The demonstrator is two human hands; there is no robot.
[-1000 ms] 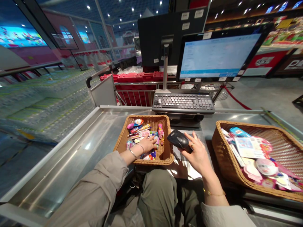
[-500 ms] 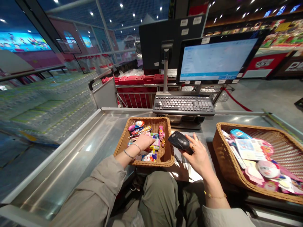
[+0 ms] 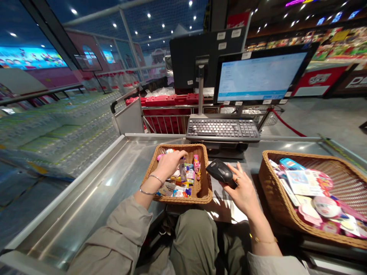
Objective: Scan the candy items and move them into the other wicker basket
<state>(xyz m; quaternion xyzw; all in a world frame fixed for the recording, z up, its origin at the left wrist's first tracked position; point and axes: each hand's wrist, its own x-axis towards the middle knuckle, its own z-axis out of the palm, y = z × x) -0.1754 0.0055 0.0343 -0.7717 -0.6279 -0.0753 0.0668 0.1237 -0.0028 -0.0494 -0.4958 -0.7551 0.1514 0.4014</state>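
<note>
Over the wicker basket (image 3: 210,187) in front of me, my left hand (image 3: 171,163) pinches a small, shiny, purplish packet (image 3: 182,172) that hangs down from the fingertips. What exactly is in the packet I cannot make out. Small, brightly coloured packaged items lie under it in the basket, among them a pink packet (image 3: 196,163) by the right wall. My right hand (image 3: 241,188) is wrapped round a black barcode scanner (image 3: 220,171), its head pointing left toward the basket's right rim. Some of its fingers are lifted off the handle.
A larger wicker basket (image 3: 266,183) with boxes and pink packages stands at the right. Behind the counter (image 3: 123,160) are a keyboard (image 3: 223,128), a lit monitor (image 3: 258,76) and a metal cart (image 3: 166,118). My knees are under the counter's near edge.
My left hand has risen from among the items, and a small packet now hangs from its fingers. My right hand keeps hold of the scanner, almost unmoved.
</note>
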